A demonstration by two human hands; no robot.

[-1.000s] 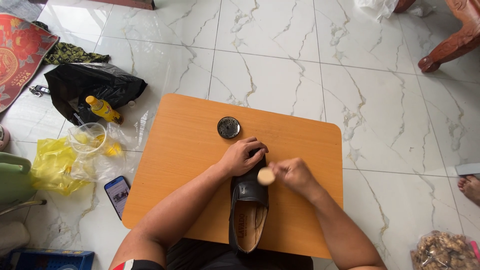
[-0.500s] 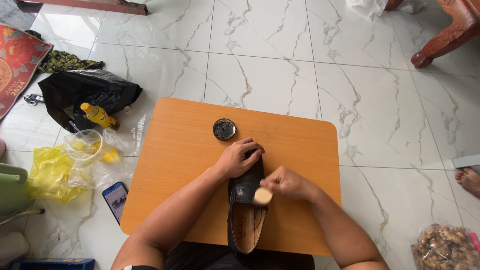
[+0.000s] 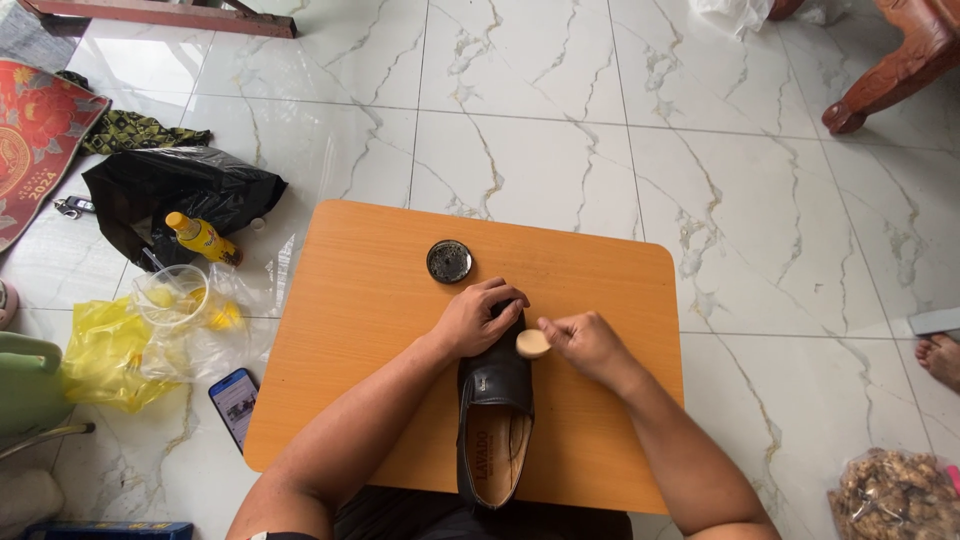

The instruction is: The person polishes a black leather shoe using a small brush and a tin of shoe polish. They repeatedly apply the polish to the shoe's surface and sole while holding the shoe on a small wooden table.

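Black loafer-type shoe (image 3: 495, 400) lies on the orange tabletop (image 3: 370, 340), toe pointing away from the person, tan insole facing up, heel near the front edge. Left hand (image 3: 478, 318) sits over the toe end, fingers curled down round it & pressing it to the tabletop. Right hand (image 3: 588, 345) is just right of the shoe, fingers pinched tight on a small round tan applicator (image 3: 532, 343) (sponge or brush, can't tell at this res.), which touches the shoe's upper right side near the vamp. Both forearms come in from the bottom edge of the view.

Small round dark tin (image 3: 449, 261) w/ no lid sits on the tabletop just beyond the left hand, apart from the shoe.

Floor is white marble-look tile. Left of the tabletop: smartphone (image 3: 237, 402) lying flat near the corner, yellow plastic bag (image 3: 105, 355), clear plastic cup (image 3: 172, 293), yellow bottle (image 3: 203, 238) leaning against a black plastic bag (image 3: 180, 190). Far left: red patterned mat (image 3: 35, 140). Top right: wooden furniture leg (image 3: 900, 70). Right edge: another person's bare foot (image 3: 940, 358). Bottom right: clear bag of brownish bits (image 3: 895, 495).
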